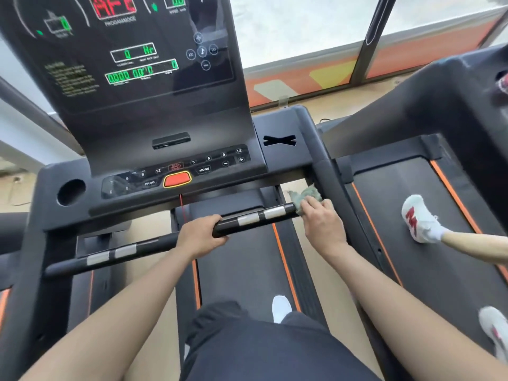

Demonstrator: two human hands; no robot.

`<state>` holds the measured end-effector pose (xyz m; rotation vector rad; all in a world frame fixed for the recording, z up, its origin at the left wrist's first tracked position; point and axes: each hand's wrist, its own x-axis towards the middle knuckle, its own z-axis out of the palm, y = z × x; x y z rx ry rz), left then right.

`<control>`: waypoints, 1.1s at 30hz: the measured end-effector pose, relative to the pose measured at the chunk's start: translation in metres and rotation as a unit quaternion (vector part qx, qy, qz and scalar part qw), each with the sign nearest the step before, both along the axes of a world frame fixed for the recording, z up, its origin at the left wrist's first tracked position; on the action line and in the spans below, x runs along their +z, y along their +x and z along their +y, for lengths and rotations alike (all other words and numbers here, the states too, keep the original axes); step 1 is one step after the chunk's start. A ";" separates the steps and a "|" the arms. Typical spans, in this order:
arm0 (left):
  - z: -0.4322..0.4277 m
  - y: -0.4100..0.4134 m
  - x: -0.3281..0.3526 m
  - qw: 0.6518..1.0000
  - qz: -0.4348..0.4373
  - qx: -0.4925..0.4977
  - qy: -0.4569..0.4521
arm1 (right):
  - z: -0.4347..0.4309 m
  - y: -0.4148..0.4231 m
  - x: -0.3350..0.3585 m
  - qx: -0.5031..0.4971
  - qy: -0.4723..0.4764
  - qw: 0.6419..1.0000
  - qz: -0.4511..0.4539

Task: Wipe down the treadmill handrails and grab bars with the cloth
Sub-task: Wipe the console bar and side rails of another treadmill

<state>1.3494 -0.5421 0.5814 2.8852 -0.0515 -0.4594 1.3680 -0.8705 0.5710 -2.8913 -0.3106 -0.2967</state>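
Crumpled grey-green cloth (308, 194) bunched under right hand (321, 220) at grab bar (247, 220) end.

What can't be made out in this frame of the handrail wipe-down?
Head view, the only one:
The cloth is mostly covered by the right hand, so how it wraps the end of the grab bar is unseen.
The bar section under the gripping left hand is hidden.
The instruction text on the console is blurred and unreadable.
The red readout is cut off by the top edge.
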 end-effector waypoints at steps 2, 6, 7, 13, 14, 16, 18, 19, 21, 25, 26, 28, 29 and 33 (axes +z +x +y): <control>0.005 -0.001 0.001 0.999 -0.003 -0.012 -0.047 | 0.003 -0.006 0.001 -0.047 0.047 0.998 0.012; 0.032 -0.014 -0.003 0.987 -0.079 -0.046 -0.131 | 0.034 -0.019 -0.010 -0.083 0.096 0.992 0.012; 0.043 -0.020 -0.005 0.985 -0.112 -0.050 -0.118 | 0.042 -0.020 -0.012 -0.095 0.100 0.990 0.007; 0.109 -0.038 -0.004 0.994 -0.099 0.018 -0.036 | 0.098 -0.022 -0.012 -0.030 0.096 0.995 -0.018; 0.114 -0.036 -0.002 0.999 -0.045 0.025 -0.017 | 0.114 -0.024 -0.011 -0.002 0.103 0.995 -0.008; 0.119 -0.030 0.000 0.999 0.034 0.000 0.040 | 0.148 -0.030 -0.011 0.048 0.115 0.992 0.014; 0.118 -0.022 0.000 0.994 0.059 -0.040 0.080 | 0.183 -0.039 -0.008 0.098 0.127 0.987 0.026; 0.116 -0.017 0.001 0.992 0.064 -0.052 0.091 | 0.200 -0.044 -0.006 0.126 0.123 0.984 0.030; 0.113 -0.010 0.001 0.989 0.074 -0.070 0.106 | 0.228 -0.051 0.000 0.180 0.090 0.979 0.034; 0.114 -0.012 -0.005 0.991 0.050 -0.060 0.110 | 0.240 -0.051 -0.002 0.207 0.072 0.975 0.036; 0.113 -0.014 -0.006 0.991 0.036 -0.056 0.112 | 0.234 -0.051 -0.002 0.206 0.069 0.975 0.035; 0.110 -0.015 -0.006 0.992 0.018 -0.052 0.116 | 0.219 -0.047 -0.001 0.195 0.049 0.979 0.022; 0.109 -0.016 -0.004 0.992 0.015 -0.049 0.118 | 0.210 -0.046 0.000 0.183 0.039 0.982 0.006; 0.110 -0.014 -0.006 0.992 0.010 -0.045 0.121 | 0.173 -0.053 -0.005 0.062 0.074 0.994 -0.052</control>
